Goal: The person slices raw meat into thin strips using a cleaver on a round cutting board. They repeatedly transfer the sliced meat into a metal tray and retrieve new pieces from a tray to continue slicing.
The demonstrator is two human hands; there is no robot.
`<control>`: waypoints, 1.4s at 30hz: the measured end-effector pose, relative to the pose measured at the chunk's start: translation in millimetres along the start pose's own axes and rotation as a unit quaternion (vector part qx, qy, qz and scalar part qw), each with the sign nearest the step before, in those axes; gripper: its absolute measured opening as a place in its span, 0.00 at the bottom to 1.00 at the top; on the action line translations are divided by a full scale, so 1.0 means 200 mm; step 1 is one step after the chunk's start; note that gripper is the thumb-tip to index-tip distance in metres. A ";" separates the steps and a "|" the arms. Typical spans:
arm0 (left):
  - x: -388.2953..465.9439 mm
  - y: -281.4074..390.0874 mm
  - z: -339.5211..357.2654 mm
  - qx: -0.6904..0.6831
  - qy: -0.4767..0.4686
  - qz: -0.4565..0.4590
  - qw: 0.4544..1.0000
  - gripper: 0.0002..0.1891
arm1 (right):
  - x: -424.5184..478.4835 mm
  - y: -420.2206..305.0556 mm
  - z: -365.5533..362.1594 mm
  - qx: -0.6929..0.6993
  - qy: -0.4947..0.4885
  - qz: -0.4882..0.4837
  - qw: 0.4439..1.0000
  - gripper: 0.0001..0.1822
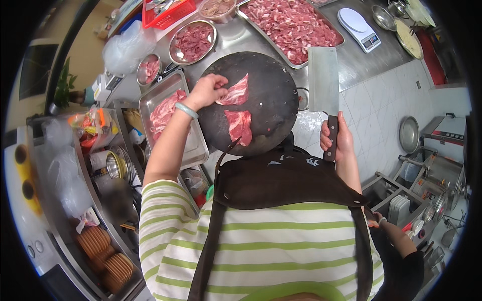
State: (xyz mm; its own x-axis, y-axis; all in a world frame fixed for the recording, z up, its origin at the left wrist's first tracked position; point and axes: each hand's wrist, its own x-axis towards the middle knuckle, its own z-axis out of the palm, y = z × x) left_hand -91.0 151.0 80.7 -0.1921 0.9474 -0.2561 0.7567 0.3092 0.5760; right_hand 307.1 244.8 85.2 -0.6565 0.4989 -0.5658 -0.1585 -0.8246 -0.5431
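A wooden-handled cleaver (324, 81) is gripped by its handle in my right hand (342, 137), its broad blade pointing away from me beside the round chopping board (275, 101). My left hand (207, 90), with a jade-coloured bangle at the wrist, pinches the left corner of a marbled raw meat slice (237, 92) on the board. Closer to me lies a second raw meat piece (240, 126). Left of the board, beneath my forearm, a steel tray (196, 145) holds more raw meat (162, 113), partly hidden by my arm.
A large steel tray (340, 39) of cut meat stands behind the board, near a white kitchen scale (359, 30). Steel bowls (214, 37) of meat and a red basket (169, 19) sit at back left. Another person's arm (397, 237) shows at lower right.
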 end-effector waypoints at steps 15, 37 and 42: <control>-0.16 -0.11 0.29 -0.354 0.173 -0.065 0.917 0.05 | 0.02 0.10 0.29 -0.122 -0.027 0.010 0.992 0.34; 0.05 0.15 0.44 -0.073 0.332 0.071 0.938 0.06 | 0.12 0.28 0.26 -0.540 0.053 -0.217 0.812 0.20; 0.00 0.18 0.49 -0.093 0.362 0.043 0.926 0.11 | 0.18 0.38 0.37 -0.681 0.045 -0.327 0.653 0.20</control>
State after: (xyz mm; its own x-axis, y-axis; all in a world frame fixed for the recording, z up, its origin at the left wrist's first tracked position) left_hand -1.6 154.7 25.2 -0.5567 0.7551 0.3463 0.6808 0.1758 0.7111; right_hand 216.9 180.4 68.8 -0.7215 0.6895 0.0639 0.4599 0.5461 -0.7002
